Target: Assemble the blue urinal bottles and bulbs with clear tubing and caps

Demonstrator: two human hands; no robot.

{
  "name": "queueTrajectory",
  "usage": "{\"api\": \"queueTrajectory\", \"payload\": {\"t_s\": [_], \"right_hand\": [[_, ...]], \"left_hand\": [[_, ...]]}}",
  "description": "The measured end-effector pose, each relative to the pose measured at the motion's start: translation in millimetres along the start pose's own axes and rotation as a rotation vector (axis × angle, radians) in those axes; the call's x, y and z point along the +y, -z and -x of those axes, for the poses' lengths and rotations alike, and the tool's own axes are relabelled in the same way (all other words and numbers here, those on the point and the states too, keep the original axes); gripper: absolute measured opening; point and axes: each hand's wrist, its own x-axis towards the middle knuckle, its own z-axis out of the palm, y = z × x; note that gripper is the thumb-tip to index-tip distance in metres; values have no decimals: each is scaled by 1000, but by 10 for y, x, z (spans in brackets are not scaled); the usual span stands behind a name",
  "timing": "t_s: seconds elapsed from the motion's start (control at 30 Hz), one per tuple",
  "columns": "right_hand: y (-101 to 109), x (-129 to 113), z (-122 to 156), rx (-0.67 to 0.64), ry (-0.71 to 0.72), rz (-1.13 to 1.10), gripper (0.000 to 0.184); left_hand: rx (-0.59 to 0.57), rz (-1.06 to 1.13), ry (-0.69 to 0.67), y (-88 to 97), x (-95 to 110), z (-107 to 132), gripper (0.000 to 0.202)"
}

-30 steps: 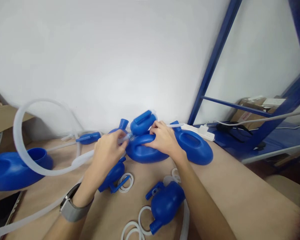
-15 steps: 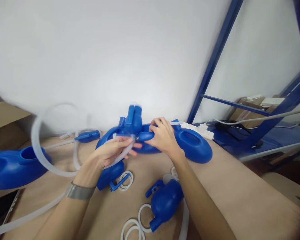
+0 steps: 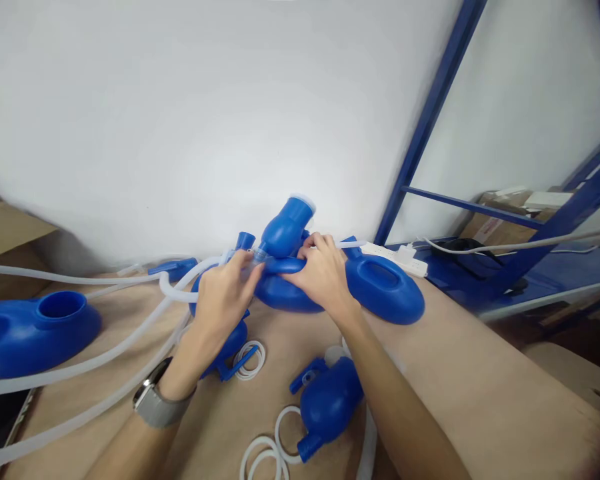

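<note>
In the middle, a blue bulb-shaped urinal head (image 3: 281, 230) with a wide pale-rimmed mouth leans to the right. My left hand (image 3: 225, 290) is closed, thumb and fingers pinching a clear connector (image 3: 260, 255) at the head's narrow lower end. From behind that hand, white flexible tubing (image 3: 135, 337) runs left. My right hand (image 3: 327, 272) wraps round a rounded blue plastic part (image 3: 286, 265) just below the head; some of its fingers are hidden behind. Under both hands lies a blue bottle body (image 3: 290, 297).
Another blue bottle (image 3: 387, 287) lies at right, one with a round opening (image 3: 30, 333) at left. Nearer me are a second blue head (image 3: 330, 403) and white rings (image 3: 265, 460). A power strip (image 3: 400, 261) and a blue metal frame (image 3: 430, 120) stand at right.
My left hand has turned over and closed round the clear connector. The blue head has tipped to the right. The looped tubing has dropped and now stretches left.
</note>
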Motion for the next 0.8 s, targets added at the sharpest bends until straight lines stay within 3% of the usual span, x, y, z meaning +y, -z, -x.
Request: {"api": "queueTrajectory", "payload": {"t_s": [0.1, 0.17, 0.27, 0.37, 0.57, 0.8], "right_hand": [[15, 96, -45, 51, -110, -136, 45], [57, 177, -74, 43, -169, -239, 52], [169, 275, -97, -17, -242, -335, 59], [301, 313, -103, 56, -276, -336, 62], [515, 460, -95, 264, -449, -348, 55], [712, 1180, 50, 489, -673, -618, 47]], "left_hand": [[-61, -145, -184, 204, 112, 49, 24], [-26, -249, -277, 344, 188, 97, 22], [22, -344, -356, 480, 253, 162, 22], [22, -352, -407, 524, 256, 177, 28], [172, -445, -475, 600, 218, 93, 38], [353, -314, -366, 727, 99, -4, 60]]}}
